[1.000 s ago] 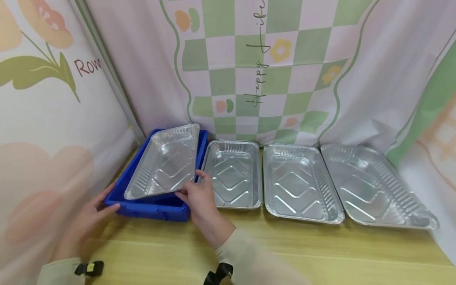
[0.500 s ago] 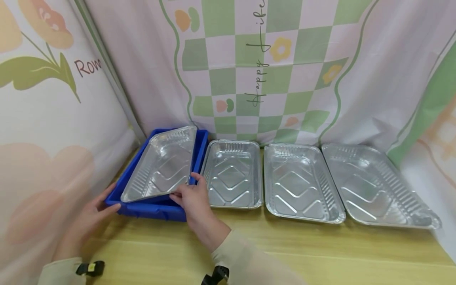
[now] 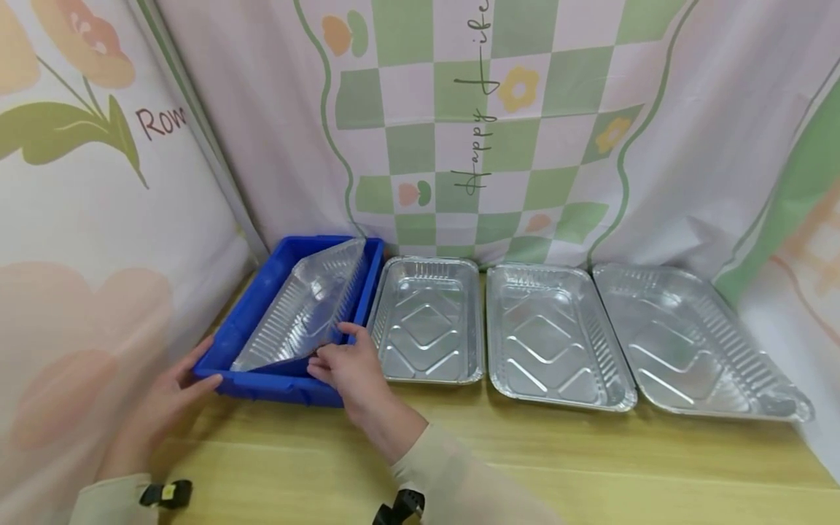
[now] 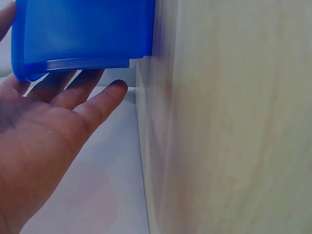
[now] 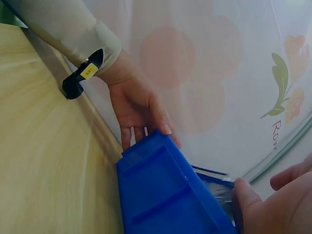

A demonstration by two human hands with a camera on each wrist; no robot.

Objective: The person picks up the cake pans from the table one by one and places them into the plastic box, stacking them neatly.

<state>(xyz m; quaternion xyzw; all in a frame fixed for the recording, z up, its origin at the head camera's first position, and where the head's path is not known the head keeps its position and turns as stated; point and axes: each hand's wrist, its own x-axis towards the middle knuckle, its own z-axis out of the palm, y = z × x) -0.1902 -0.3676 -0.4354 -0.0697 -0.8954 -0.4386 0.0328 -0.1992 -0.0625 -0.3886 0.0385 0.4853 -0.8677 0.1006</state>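
Observation:
At the left of the head view a rectangular foil tray [image 3: 303, 305] lies tilted inside a blue plastic bin [image 3: 278, 388], its left side lower than its right. My right hand [image 3: 357, 379] pinches the tray's near right corner between thumb and fingers. At the bin's near left corner is my left hand [image 3: 164, 401], the thumb at the front and the fingers along the left wall. In the left wrist view those fingers [image 4: 97, 105] look nearly straight against the blue wall. The right wrist view shows only a sliver of the foil beyond the bin's rim.
Right of the bin stand three more foil trays in a row: one close by [image 3: 429, 321], a middle one [image 3: 558, 335] and a far right one [image 3: 695, 343]. Printed curtains [image 3: 472, 131] hang behind and at both sides. The wooden table [image 3: 590, 467] extends in front.
The foil tray has gone down into the bin and tipped further, its left side sinking. My right hand has shifted slightly left with it. My left hand has stayed at the bin's corner.

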